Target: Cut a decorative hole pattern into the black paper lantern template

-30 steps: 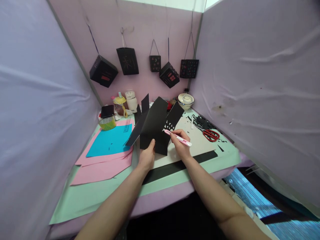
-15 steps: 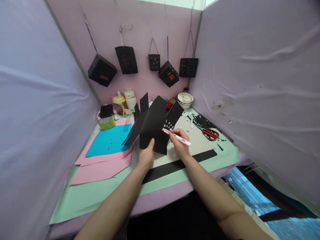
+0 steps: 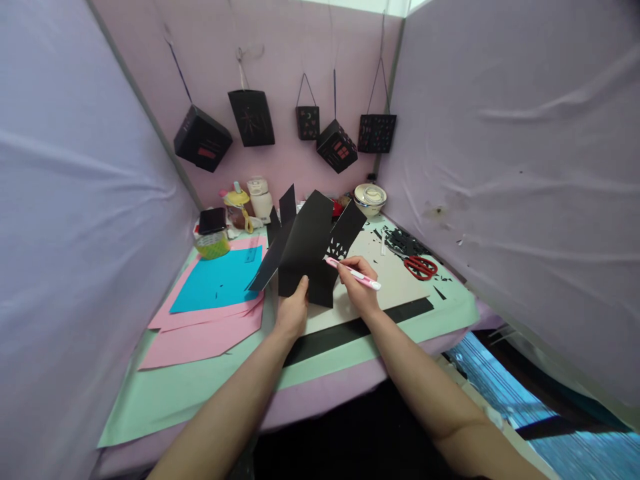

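Note:
My left hand (image 3: 293,312) grips the lower edge of a folded sheet of black card (image 3: 306,247), thumb on the near face and the fingers hidden behind. The card stands tilted up, with several flaps; its right flap (image 3: 349,225) has small triangular cut-outs. In my right hand (image 3: 361,287) is a pink and white craft knife (image 3: 356,273), held like a pen. Its tip meets the card's right side, close to the cut-outs. A pale board (image 3: 395,283) lies under the card, and a long black strip (image 3: 327,341) runs along the near side.
Blue paper (image 3: 215,277) and pink sheets (image 3: 210,340) lie at the left. Red-handled scissors (image 3: 421,268) and black scraps (image 3: 407,243) are at the right. A bowl (image 3: 370,199), a white bottle (image 3: 260,200) and a tape roll (image 3: 213,245) stand behind. Black paper lanterns (image 3: 251,119) hang above.
Almost nothing differs. The whole view has shifted very slightly; both hands keep their hold on the black card and the craft knife.

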Demonstrator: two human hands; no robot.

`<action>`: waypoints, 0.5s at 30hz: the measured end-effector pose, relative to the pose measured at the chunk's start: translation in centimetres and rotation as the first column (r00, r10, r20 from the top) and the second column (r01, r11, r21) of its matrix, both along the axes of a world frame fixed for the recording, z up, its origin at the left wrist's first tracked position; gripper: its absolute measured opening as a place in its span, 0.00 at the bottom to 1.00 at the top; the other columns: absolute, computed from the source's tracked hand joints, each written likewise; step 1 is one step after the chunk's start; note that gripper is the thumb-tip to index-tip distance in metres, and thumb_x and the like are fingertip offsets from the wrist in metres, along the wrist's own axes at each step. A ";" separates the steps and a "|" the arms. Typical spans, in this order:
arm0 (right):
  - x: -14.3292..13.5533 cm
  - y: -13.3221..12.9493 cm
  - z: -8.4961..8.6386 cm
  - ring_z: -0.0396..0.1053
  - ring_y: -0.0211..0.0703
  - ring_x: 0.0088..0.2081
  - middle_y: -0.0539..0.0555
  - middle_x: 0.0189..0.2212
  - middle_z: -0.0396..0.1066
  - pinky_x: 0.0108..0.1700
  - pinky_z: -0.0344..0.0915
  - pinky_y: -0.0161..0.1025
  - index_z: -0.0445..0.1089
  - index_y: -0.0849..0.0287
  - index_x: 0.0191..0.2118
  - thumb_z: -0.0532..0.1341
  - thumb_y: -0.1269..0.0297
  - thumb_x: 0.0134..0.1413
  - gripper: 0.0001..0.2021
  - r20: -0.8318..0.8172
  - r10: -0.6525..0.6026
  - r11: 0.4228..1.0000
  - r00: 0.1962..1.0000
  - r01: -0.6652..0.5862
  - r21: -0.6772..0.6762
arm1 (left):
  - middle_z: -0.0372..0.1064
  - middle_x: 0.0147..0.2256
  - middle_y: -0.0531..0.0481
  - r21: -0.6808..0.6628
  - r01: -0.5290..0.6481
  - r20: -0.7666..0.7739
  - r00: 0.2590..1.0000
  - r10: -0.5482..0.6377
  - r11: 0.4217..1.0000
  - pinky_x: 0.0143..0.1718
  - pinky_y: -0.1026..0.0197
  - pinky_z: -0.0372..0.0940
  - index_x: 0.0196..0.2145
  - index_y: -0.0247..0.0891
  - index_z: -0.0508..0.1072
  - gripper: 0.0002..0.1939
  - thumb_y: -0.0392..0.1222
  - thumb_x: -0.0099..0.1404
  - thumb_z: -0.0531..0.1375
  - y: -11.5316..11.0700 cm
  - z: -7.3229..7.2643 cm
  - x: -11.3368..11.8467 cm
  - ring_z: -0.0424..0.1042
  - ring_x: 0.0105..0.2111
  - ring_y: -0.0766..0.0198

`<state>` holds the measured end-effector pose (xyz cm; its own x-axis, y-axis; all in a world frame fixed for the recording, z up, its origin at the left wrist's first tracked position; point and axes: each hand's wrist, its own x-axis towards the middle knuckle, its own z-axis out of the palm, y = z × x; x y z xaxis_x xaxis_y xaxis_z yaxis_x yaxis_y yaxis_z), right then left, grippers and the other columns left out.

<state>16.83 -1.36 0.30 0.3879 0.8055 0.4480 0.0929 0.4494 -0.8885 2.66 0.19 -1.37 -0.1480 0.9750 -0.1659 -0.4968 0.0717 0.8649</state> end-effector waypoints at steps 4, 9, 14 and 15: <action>0.0 -0.1 0.0 0.63 0.36 0.24 0.48 0.23 0.67 0.28 0.61 0.36 0.69 0.57 0.33 0.63 0.53 0.52 0.12 0.000 -0.009 1.000 1.000 0.009 -0.004 | 0.77 0.43 0.44 -0.028 -0.023 -0.092 0.996 0.020 0.999 0.59 0.55 0.60 0.42 0.38 0.77 0.14 0.41 0.57 0.69 -0.3 0.4 0.0 0.71 0.53 0.55; 0.0 0.0 -0.1 0.62 0.36 0.24 0.48 0.24 0.67 0.29 0.60 0.36 0.69 0.57 0.33 0.64 0.54 0.52 0.12 -0.007 0.003 1.000 1.000 -0.003 0.007 | 0.76 0.46 0.45 0.013 -0.024 -0.061 0.998 0.025 1.000 0.59 0.55 0.60 0.44 0.38 0.77 0.15 0.39 0.58 0.68 -0.3 0.5 0.0 0.69 0.55 0.56; 0.0 0.1 -0.2 0.62 0.36 0.24 0.48 0.23 0.67 0.29 0.60 0.36 0.69 0.57 0.33 0.64 0.54 0.52 0.12 -0.003 0.005 1.000 1.000 -0.005 0.009 | 0.76 0.46 0.45 0.016 -0.037 -0.046 0.998 0.038 0.999 0.60 0.55 0.60 0.42 0.38 0.77 0.13 0.38 0.58 0.68 -0.1 0.3 0.2 0.69 0.55 0.55; 0.0 0.1 -0.2 0.62 0.36 0.24 0.48 0.23 0.67 0.29 0.60 0.36 0.69 0.57 0.33 0.64 0.54 0.52 0.12 -0.003 0.008 1.000 1.000 -0.008 0.007 | 0.76 0.46 0.45 0.018 -0.039 -0.033 0.999 0.040 0.999 0.59 0.55 0.60 0.43 0.39 0.77 0.13 0.37 0.59 0.68 -0.1 0.3 0.3 0.69 0.55 0.56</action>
